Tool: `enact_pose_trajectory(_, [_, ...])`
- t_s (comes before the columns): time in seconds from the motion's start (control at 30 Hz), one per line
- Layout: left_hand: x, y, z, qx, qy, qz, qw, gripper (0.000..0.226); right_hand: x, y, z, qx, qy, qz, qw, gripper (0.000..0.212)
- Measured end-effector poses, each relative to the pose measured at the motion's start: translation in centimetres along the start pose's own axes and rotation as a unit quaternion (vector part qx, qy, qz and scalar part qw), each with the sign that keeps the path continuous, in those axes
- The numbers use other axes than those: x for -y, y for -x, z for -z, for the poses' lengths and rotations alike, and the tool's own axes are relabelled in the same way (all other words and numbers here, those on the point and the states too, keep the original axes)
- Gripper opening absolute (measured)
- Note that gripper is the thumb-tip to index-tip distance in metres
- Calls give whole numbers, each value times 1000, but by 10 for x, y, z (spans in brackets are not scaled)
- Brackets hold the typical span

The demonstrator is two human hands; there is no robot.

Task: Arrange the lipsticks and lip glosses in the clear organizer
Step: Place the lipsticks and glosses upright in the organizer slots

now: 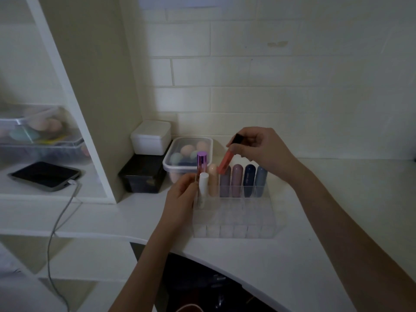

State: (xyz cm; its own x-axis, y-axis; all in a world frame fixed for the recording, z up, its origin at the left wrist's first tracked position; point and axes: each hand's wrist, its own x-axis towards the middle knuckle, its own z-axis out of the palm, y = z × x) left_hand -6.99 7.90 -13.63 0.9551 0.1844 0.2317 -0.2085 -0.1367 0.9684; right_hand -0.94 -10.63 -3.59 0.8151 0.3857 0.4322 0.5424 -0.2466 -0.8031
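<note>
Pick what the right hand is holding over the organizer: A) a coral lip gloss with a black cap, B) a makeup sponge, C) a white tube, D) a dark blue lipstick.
A: the right hand pinches the black cap of a coral lip gloss, tilted above the back row of the clear organizer.

1. Left hand (180,197): low, forearm rising from the bottom edge, fingers curled closed around a purple-capped tube (201,163) held upright.
2. Right hand (258,149): raised higher, forearm entering from lower right, wrist bent inward, fingertips pinching the black cap of a coral lip gloss (226,162) tilted downward-left.
</note>
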Motion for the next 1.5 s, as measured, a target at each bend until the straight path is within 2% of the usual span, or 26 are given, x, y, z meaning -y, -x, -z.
enact_pose_trajectory(0.1, [-3,1,0,-1,4,6,1000,27,-1,-1,-3,10,23,-4,1000,19])
enact_pose_trajectory(0.3, [-2,0,1,7,14,6,1000,23,7,1,-7,18,30,14,999,21])
enact_pose_trajectory(0.4, [-1,1,1,8,12,5,1000,23,9,2,-12,26,28,18,999,16])
enact_pose_trajectory(0.57, [1,-2,1,4,11,3,1000,22,11,4,-19,49,32,19,998,30])
enact_pose_trajectory(0.7, [1,-2,1,7,16,4,1000,25,14,4,-19,85,44,20,995,24])
enact_pose_trajectory(1.0, [2,-3,1,5,8,-3,1000,30,18,4,-11,133,72,22,988,31])
enact_pose_trajectory(1.1, [2,-4,1,0,12,-4,1000,31,18,5,-10,145,67,18,987,26])
enact_pose_trajectory(1.37, [2,-3,1,9,28,1,1000,27,20,5,-12,133,66,28,989,20])
enact_pose_trajectory(1.5, [1,-2,0,14,35,-2,999,25,14,5,-23,161,158,39,973,19])
